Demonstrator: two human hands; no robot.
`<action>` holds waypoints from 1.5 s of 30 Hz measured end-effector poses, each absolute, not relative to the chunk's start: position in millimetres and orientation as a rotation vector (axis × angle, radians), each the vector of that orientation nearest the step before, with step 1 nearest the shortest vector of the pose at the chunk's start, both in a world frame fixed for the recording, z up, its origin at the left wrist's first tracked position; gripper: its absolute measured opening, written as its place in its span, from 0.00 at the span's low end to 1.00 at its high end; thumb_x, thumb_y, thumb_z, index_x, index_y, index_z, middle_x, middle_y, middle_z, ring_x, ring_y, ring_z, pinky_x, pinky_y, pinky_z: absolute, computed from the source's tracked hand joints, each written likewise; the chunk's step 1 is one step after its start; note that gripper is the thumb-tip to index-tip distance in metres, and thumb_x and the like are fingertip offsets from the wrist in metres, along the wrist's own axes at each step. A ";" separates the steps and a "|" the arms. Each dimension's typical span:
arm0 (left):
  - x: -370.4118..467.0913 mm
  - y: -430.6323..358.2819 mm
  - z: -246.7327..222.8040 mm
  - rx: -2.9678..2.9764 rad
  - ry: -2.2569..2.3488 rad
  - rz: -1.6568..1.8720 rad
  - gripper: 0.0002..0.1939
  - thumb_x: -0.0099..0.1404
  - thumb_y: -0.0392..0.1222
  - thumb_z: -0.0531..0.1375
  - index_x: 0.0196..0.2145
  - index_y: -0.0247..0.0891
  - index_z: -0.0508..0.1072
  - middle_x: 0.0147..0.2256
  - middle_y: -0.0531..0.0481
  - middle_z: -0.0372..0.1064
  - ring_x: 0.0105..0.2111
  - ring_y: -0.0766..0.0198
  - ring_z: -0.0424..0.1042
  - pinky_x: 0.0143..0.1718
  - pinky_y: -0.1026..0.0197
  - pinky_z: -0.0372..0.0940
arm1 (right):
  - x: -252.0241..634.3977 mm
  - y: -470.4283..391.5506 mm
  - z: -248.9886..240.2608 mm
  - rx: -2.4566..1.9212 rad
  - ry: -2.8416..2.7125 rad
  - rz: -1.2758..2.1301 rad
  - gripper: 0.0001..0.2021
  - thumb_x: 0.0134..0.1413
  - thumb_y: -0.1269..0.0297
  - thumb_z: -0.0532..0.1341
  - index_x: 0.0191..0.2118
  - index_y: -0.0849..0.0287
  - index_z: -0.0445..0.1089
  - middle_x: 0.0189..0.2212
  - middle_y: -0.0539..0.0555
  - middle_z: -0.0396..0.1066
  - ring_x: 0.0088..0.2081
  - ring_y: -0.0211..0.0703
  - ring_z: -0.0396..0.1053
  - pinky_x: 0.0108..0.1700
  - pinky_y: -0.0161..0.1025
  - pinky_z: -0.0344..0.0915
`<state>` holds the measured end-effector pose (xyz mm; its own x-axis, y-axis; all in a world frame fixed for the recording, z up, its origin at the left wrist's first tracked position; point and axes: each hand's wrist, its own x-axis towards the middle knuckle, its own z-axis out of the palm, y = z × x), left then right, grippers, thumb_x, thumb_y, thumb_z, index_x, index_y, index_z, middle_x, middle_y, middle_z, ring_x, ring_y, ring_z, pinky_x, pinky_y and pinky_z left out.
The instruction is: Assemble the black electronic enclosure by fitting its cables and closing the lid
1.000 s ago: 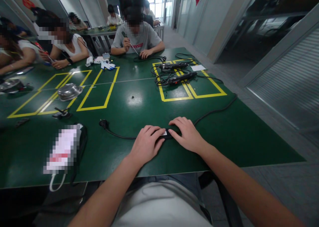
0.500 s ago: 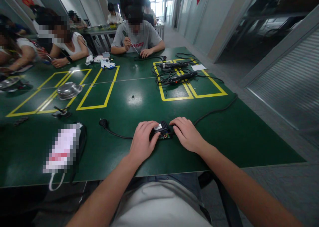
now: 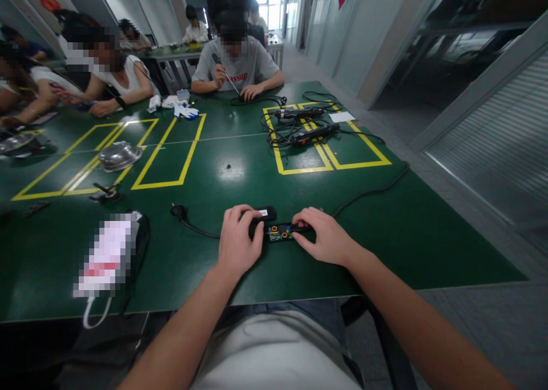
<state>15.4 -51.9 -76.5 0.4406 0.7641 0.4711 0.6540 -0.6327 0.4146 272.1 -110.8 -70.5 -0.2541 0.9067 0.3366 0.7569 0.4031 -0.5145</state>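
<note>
An open black case with a green circuit board lies on the green table between my hands. Behind it rests a black cover with a white label, partly hidden by my left hand. The fingers of my left hand curve around the left end of the case, thumb beside the board. My right hand pinches the right end, where the black cable leaves the case. A black plug lies to the left, its cord running under my left hand.
A phone-like object with a white strap lies front left. Metal bowl and black clamp-like piece sit farther left. Corded black tools lie back right. A person works opposite with a screwdriver; others sit left.
The cover has come off the board and now lies behind it, near my left hand. My left hand has shifted slightly left. My right fingers have closed in on the case's right end.
</note>
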 end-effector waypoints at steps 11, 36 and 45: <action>15.5 -64.8 -68.9 2.677 1.143 0.650 0.06 0.78 0.42 0.60 0.39 0.44 0.71 0.36 0.50 0.75 0.36 0.56 0.75 0.36 0.56 0.68 | 272.1 -113.2 -76.0 -1.402 -2.012 0.384 0.07 0.63 0.63 0.67 0.47 0.52 0.76 0.37 0.53 0.81 0.33 0.47 0.78 0.37 0.42 0.75; 13.2 -65.1 -71.2 2.644 1.083 0.885 0.10 0.79 0.44 0.61 0.41 0.41 0.81 0.36 0.47 0.79 0.39 0.56 0.78 0.41 0.55 0.72 | 276.6 -112.9 -72.4 -1.248 -2.003 0.334 0.07 0.66 0.69 0.62 0.44 0.54 0.79 0.37 0.56 0.82 0.35 0.49 0.79 0.37 0.44 0.76; 11.9 -64.5 -64.1 2.574 1.120 0.798 0.08 0.75 0.36 0.56 0.37 0.43 0.70 0.34 0.49 0.76 0.35 0.57 0.76 0.37 0.56 0.68 | 276.8 -110.8 -73.5 -1.195 -2.024 0.289 0.07 0.67 0.73 0.60 0.41 0.54 0.73 0.35 0.54 0.79 0.32 0.44 0.76 0.36 0.41 0.73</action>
<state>11.9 -64.5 -64.1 0.5612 0.7292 0.3916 0.6081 -0.6842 0.4025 276.8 -110.8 -73.5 -0.2784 0.8250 0.4917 0.6544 0.5377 -0.5317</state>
